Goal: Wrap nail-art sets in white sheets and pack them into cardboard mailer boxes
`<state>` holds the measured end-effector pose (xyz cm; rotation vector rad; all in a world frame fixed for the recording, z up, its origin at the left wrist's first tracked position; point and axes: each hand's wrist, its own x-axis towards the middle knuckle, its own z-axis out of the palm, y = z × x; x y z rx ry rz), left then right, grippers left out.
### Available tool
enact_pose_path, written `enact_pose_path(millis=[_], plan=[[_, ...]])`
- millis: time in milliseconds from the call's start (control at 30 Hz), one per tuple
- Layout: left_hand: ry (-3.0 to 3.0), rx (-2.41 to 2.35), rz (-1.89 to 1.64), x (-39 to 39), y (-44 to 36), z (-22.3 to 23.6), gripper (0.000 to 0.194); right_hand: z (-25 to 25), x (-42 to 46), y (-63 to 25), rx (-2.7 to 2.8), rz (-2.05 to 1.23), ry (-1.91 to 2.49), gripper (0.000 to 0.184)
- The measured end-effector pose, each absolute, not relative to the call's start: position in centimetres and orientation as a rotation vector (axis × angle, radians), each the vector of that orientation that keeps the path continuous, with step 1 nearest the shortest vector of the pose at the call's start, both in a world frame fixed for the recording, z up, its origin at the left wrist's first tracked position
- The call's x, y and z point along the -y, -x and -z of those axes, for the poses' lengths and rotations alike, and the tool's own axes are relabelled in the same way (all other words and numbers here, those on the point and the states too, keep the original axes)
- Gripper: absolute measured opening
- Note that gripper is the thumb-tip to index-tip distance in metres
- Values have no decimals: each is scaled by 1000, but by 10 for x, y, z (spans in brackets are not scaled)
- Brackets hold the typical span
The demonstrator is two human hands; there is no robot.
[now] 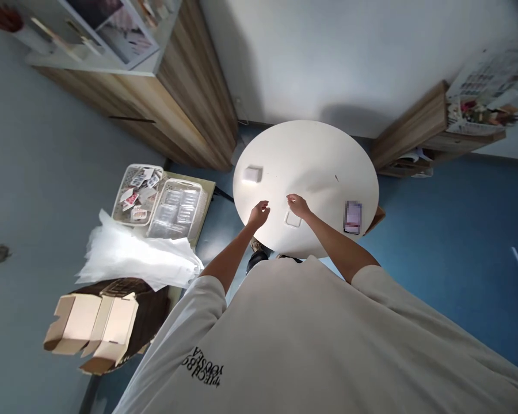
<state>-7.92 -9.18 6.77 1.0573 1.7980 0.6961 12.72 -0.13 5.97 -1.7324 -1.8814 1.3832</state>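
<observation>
My left hand (259, 214) is above the near left part of the round white table (315, 141), its fingers curled in toward the thumb. Across a small gap, my right hand (298, 206) has its fingertips drawn together. Whatever either hand may pinch is too small or too clear to make out. Just below my right hand lies a thin white rectangular frame (292, 219), flat on the tabletop and partly covered by the hand. A small white block or stack (252, 174) sits farther off to the left.
A phone (353, 217) lies near the table's right edge. Left of the table are a white basket of printed cards (133, 198), a basket of clear packs (175, 210), white plastic sheeting (138, 253) and an open cardboard box (95, 325). Wooden cabinets (198, 75) stand behind.
</observation>
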Motion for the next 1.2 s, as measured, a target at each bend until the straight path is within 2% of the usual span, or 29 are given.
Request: enact_pose_path(millis=[367,633,933,1200], plan=[[-1065,-1979,-812,120,192,-110,39,-87,15,0,2113,-1438,1404,29],[-1051,-2086,-871,157,323,-125,39,-98,58,140,2154,-1479,1295,26],[-861,-2482,-697,210,481,-109,45,-95,92,254,2292,-1455,1135,26],[-704,-2531,-605,229,527,-94,53,-94,102,293,2294,-1493,1147,33]])
